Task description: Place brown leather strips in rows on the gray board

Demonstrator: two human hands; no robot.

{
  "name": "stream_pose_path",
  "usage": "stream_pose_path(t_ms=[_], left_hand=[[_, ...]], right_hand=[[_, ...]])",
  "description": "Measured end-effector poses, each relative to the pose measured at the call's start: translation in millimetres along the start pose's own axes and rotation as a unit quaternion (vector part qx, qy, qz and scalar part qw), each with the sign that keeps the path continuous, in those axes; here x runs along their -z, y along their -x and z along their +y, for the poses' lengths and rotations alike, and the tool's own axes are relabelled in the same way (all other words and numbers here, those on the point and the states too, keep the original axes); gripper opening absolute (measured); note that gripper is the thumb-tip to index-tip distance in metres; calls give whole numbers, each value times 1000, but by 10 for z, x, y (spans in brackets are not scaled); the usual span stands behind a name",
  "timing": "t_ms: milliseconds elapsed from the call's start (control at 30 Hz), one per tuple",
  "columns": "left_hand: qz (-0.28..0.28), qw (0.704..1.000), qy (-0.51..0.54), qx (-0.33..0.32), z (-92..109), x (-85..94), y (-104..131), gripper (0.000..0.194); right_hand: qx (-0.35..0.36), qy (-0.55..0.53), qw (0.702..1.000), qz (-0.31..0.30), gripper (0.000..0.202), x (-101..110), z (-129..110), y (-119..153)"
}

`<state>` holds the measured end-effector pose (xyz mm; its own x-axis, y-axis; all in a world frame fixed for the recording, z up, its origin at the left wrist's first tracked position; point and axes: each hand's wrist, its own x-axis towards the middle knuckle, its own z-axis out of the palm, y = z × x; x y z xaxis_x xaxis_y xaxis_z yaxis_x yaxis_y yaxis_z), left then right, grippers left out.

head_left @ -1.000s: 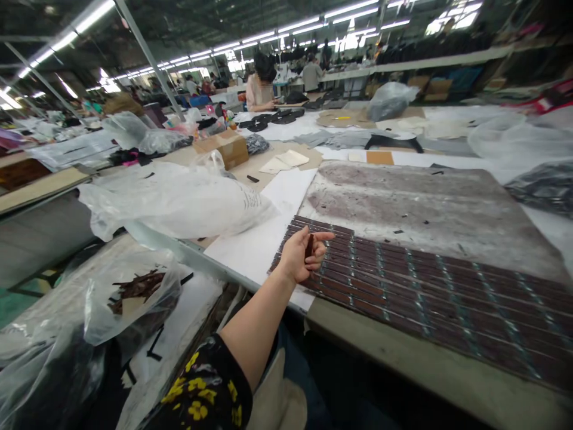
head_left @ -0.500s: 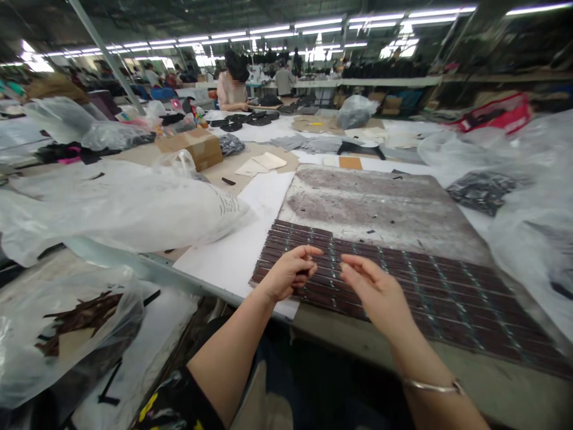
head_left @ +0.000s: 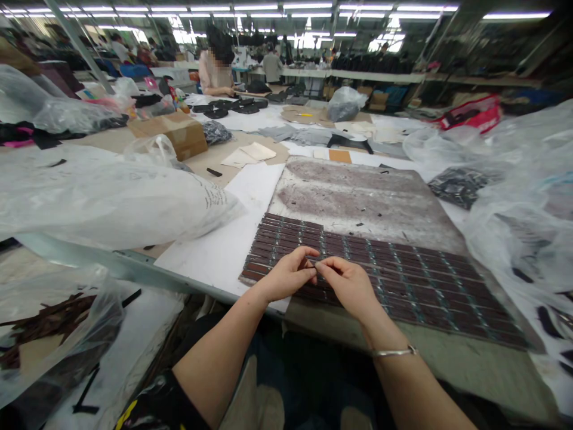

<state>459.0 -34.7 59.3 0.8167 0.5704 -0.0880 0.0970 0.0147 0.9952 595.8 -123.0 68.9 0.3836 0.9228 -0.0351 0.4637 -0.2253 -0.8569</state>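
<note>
A metal bangle [head_left: 394, 352] circles the right wrist. The left hand [head_left: 286, 276] and right hand [head_left: 351, 285] meet at their fingertips, each drawn into a near-closed pinch on a thin dark sliver [head_left: 312, 267], mostly hidden by the fingers. The sliver sits between the two hands, over rows of dark brown strips [head_left: 403, 269] covering the near part of a smudged grey board [head_left: 353, 194] on the tabletop [head_left: 102, 263]. Left of the board, a white plastic bag [head_left: 111, 197] carries lines of small dark print [head_left: 216, 196], too blurred to read. Beyond it sits a brown cardboard box [head_left: 179, 132]; farther off, a person in a pale pink top [head_left: 213, 73] leans over dark pieces.
</note>
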Motion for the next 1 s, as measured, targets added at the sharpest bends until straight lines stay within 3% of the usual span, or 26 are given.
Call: stream_pose_path(t_ms=[133,233,467,700,867,1000], left_hand=[[62,997,-39,34,-2,26,-23,19],[99,991,-77,45,-32,56,-40,25],[124,973,-190,41,-57,119,-34,27],[165,905,-389,57,-69,89,-30,24],[140,858,-493,33,-128,45,-34,26],[124,837,-530,54,-107,15,-33,24]], right_hand=[[-14,19,999,42,28,20,64,-5],[-17,29,998,49,29,26,106,-7],[-17,119,991,57,29,20,150,-22],[-39,252,966,39,25,-32,167,-11],[-45,323,945,24,25,-62,134,-17],[-56,346,936,14,26,-84,125,-28]])
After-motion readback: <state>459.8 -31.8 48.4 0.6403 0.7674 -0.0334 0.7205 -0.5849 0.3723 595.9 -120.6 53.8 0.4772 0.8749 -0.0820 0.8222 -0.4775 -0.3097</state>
